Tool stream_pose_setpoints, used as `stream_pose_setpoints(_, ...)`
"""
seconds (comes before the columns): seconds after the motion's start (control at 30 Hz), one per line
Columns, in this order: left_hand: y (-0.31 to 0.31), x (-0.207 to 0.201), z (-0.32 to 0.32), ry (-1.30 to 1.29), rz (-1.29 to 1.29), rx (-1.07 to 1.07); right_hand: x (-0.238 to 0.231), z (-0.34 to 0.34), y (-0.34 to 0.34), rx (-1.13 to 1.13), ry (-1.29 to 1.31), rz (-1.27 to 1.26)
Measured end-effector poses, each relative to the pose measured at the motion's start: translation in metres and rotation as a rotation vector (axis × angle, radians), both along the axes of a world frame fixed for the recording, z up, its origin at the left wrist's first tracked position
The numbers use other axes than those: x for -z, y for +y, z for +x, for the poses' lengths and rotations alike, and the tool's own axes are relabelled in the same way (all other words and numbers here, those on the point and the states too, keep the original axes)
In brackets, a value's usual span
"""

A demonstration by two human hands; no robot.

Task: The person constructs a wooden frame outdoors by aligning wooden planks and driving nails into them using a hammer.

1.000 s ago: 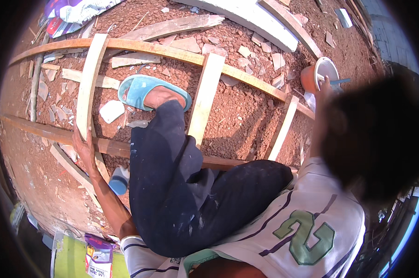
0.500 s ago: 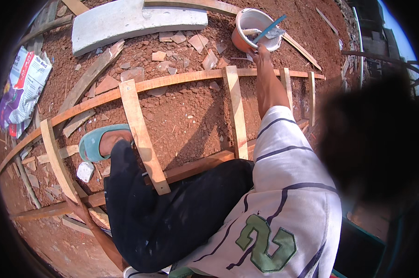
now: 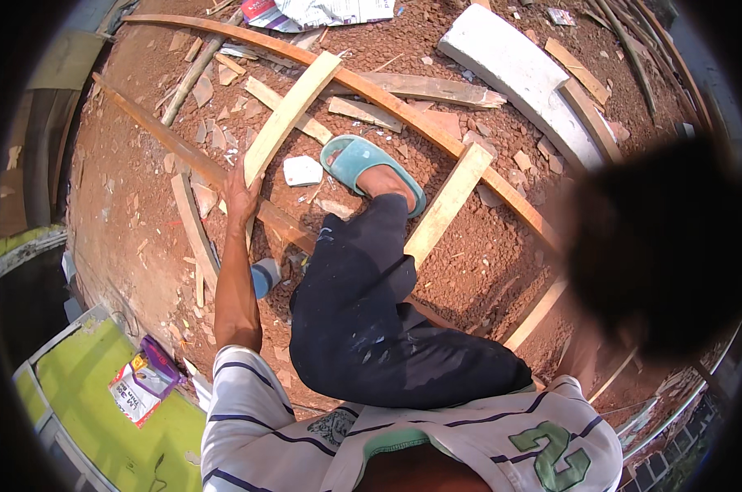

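Note:
A wooden ladder (image 3: 371, 86) of two long rails with flat rungs nailed across lies over the red soil. My left hand (image 3: 241, 197) is closed round the near end of a rung (image 3: 297, 115), beside the near rail (image 3: 170, 139). Between the rails stands my foot in a teal slipper (image 3: 363, 164), with a white block (image 3: 303, 170) next to it. My bent leg in dark trousers (image 3: 350, 328) covers part of the near rail. On the right, my right forearm (image 3: 582, 354) runs into a large dark blur that hides the hand, so its fingers cannot be seen.
A curved white concrete slab (image 3: 522, 82) lies beyond the ladder among broken tile pieces and wood offcuts (image 3: 420, 86). A printed bag (image 3: 321, 12) lies at the far edge. Lower left, another bag (image 3: 145, 381) rests on a green surface (image 3: 75, 369). A blue-and-white container (image 3: 264, 277) stands near my left forearm.
The view has swung to the left, and the bucket by which my right hand was has left the visible picture. My right arm has drawn back; my left hand stays on the ladder.

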State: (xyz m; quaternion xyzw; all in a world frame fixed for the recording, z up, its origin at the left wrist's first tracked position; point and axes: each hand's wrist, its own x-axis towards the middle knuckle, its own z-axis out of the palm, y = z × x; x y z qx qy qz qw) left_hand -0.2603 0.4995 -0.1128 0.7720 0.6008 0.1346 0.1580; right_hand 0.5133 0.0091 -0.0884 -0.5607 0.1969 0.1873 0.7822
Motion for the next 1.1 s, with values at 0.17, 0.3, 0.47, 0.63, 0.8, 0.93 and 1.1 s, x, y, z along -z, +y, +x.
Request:
stream_pose_setpoints(0.17,-0.004,0.013,-0.008,-0.007,-0.008,-0.028,0.020,-0.043,0.070,-0.225,0.027,0.009)
stream_pose_setpoints(0.3,-0.002,0.011,0.003,-0.067,0.034,-0.015,0.040,-0.060,0.114,-0.303,0.088,-0.006)
stream_pose_setpoints(0.47,-0.008,0.001,-0.004,0.009,0.088,-0.043,0.030,-0.107,0.143,-0.378,0.026,-0.192)
stream_pose_setpoints(0.63,-0.006,-0.003,-0.008,-0.006,0.046,-0.068,0.030,-0.104,0.129,-0.530,0.016,-0.145)
stream_pose_setpoints(0.8,-0.006,-0.007,0.013,0.059,-0.076,-0.099,0.011,-0.117,0.124,-0.482,0.056,-0.064)
stream_pose_setpoints(0.93,-0.013,0.001,0.008,0.083,-0.060,-0.170,-0.025,-0.175,0.134,-0.474,0.049,-0.152)
stream_pose_setpoints(1.1,-0.012,-0.001,0.017,0.086,-0.116,-0.217,-0.018,-0.217,0.143,-1.107,-0.771,-0.500)
